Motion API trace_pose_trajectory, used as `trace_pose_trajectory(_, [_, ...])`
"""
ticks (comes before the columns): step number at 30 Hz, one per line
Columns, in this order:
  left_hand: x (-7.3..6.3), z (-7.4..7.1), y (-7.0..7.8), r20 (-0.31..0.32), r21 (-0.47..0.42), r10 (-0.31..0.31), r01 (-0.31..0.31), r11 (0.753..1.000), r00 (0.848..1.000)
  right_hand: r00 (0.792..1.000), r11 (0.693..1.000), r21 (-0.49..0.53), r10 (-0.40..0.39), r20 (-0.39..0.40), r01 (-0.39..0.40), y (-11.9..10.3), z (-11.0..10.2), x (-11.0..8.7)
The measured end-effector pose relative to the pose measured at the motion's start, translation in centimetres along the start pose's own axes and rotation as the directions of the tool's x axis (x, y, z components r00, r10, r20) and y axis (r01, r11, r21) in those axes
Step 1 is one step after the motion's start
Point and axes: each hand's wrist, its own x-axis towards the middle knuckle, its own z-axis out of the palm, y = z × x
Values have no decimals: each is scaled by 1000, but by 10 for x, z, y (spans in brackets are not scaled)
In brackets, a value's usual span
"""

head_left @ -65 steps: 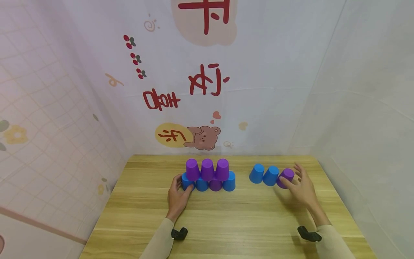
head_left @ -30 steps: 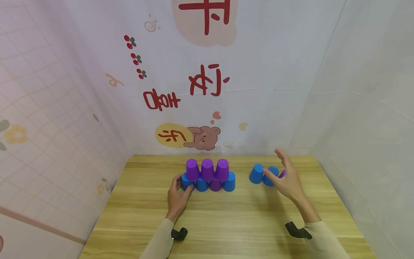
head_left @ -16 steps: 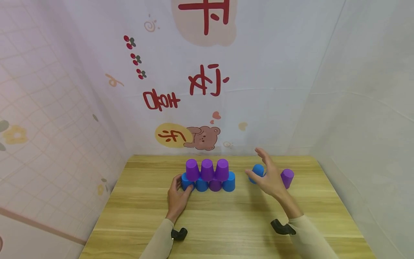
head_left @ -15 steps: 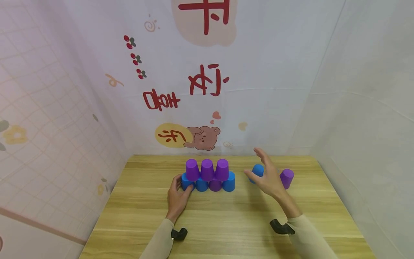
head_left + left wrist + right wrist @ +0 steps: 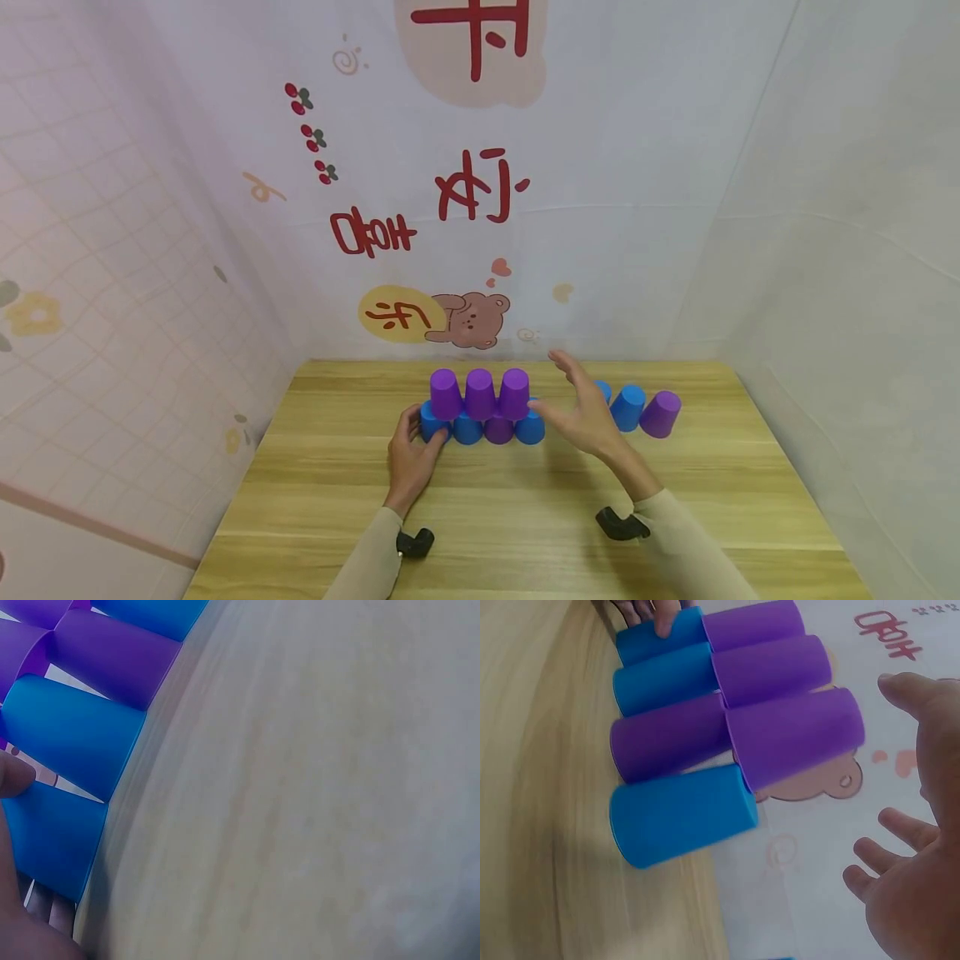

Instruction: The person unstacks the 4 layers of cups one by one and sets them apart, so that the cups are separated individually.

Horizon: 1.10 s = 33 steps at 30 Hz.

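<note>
From my remote station I see a table (image 5: 510,533) with yellowish wood grain, spreading beneath the left hand (image 5: 414,454) and right hand (image 5: 588,417). Beyond both hands rises a white back wall (image 5: 630,167), bearing red characters (image 5: 474,190), cherries (image 5: 313,137) farther left than the left hand, and a pinkish-brown bear (image 5: 476,321) straight ahead between the hands. Left of the left hand I get a side wall (image 5: 112,275) with a faint grid and a yellow flower (image 5: 36,312); right of the right hand, a plain right wall (image 5: 862,292), creased, perhaps hung fabric. The light is pale and diffuse.
</note>
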Motion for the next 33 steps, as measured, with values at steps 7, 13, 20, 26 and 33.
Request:
trace_pose_trajectory(7, [0, -1, -1, -3, 10, -4, 4, 1000, 1000, 999, 1000, 8, 26, 23, -26, -4, 16, 4])
trace_pose_trajectory(13, [0, -1, -2, -2, 9, -4, 4, 1000, 1000, 999, 999, 12, 30, 25, -31, -1, 29, 8])
trace_pose_trajectory(20, [1, 0, -4, 2, 9, 4, -4, 1000, 1000, 1000, 1000, 13, 2, 0, -2, 1, 39, 11])
trace_pose_trajectory(26, [1, 0, -4, 2, 6, 4, -4, 1000, 1000, 1000, 1000, 24, 15, 7, -16, -1, 43, 12])
trace_pose_trajectory(33, [1, 0, -4, 2, 6, 0, 0, 1000, 1000, 1000, 996, 86, 11, 10, -12, -2, 46, 14])
